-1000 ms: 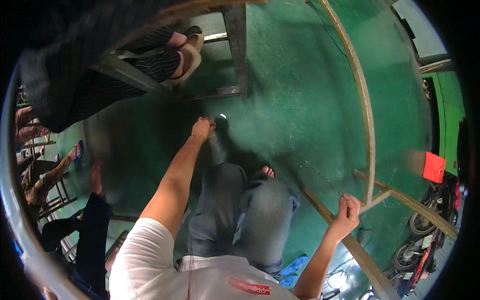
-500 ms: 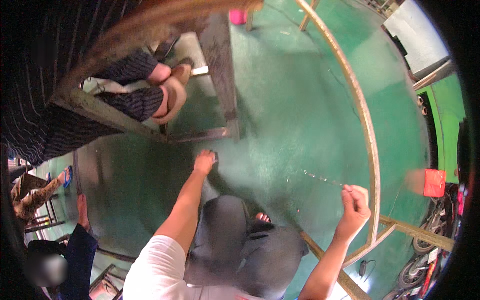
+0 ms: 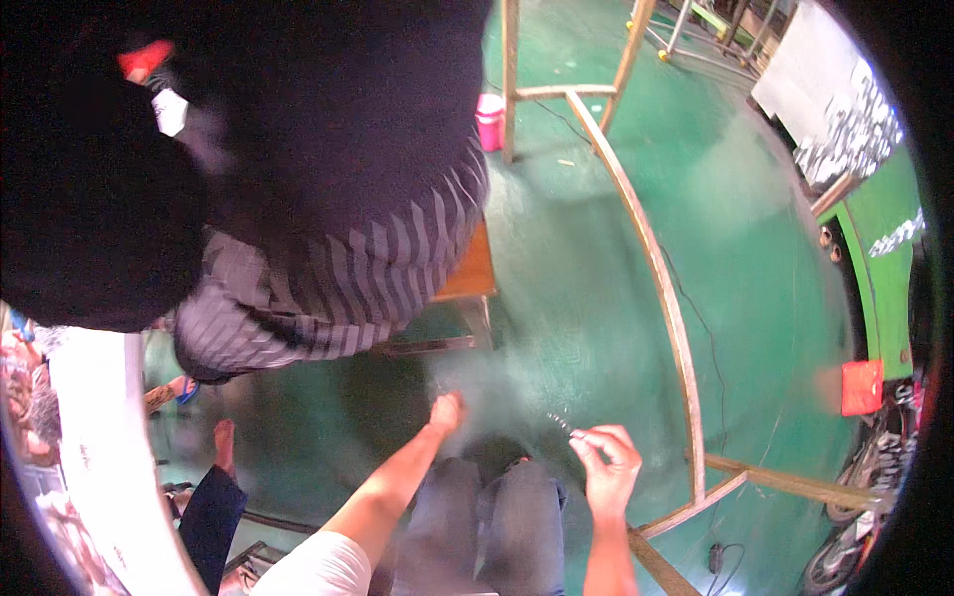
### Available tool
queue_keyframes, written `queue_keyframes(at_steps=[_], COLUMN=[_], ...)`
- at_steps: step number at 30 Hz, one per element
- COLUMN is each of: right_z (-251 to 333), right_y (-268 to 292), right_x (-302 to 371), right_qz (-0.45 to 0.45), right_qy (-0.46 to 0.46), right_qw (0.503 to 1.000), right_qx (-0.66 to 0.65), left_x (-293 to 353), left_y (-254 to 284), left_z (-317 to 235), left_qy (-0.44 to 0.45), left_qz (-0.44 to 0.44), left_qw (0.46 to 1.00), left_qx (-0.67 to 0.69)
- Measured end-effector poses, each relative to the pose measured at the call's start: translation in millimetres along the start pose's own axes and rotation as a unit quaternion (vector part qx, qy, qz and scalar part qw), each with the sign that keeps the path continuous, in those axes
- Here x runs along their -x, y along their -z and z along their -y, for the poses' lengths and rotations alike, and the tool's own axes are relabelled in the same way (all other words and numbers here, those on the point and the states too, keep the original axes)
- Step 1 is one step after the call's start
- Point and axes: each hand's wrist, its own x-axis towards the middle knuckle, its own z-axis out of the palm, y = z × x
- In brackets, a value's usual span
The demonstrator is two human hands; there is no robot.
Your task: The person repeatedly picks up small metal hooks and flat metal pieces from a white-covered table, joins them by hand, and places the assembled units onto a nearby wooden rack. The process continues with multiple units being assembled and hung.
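Note:
My left hand (image 3: 447,411) is closed, out beyond my knees (image 3: 477,517) above the green floor. Blur and its turned-away fingers hide what it holds, if anything. To its right, my right hand (image 3: 608,465) is raised, with thumb and forefinger pinched on a thin strand (image 3: 559,423). Small glinting bits show along the strand, which points away from the fingertips toward the upper left. Its exact kind is too small to tell.
A long wooden bar (image 3: 661,268) curves along my right and joins crossbars (image 3: 785,479). At the left, a person in dark striped clothing (image 3: 338,268) leans close beside an orange-topped stool (image 3: 475,270). A pink container (image 3: 490,121), a red bag (image 3: 862,387) and motorcycles (image 3: 850,551) stand farther off.
My right hand has moved left and nearer to my left hand, still pinching the strand. My left hand appears lower and farther right. The striped-clothed person now fills more of the upper left.

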Motion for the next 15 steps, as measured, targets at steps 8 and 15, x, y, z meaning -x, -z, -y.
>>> queue_keyframes(at_steps=[8,15], right_z=[162.8,321.3], right_y=[28.8,42.6], right_x=[28.3,60.0], right_qz=[0.121,0.228], right_qy=[0.116,0.191], right_qw=[0.986,0.955], right_qx=[0.016,0.004], left_x=[220.5,379.0], left_y=[162.9,359.2], left_z=[-130.0,-188.4], left_qy=[-0.075,-0.001], left_qz=[0.019,-0.087], left_qw=[0.961,0.880], left_qx=[0.266,0.467])
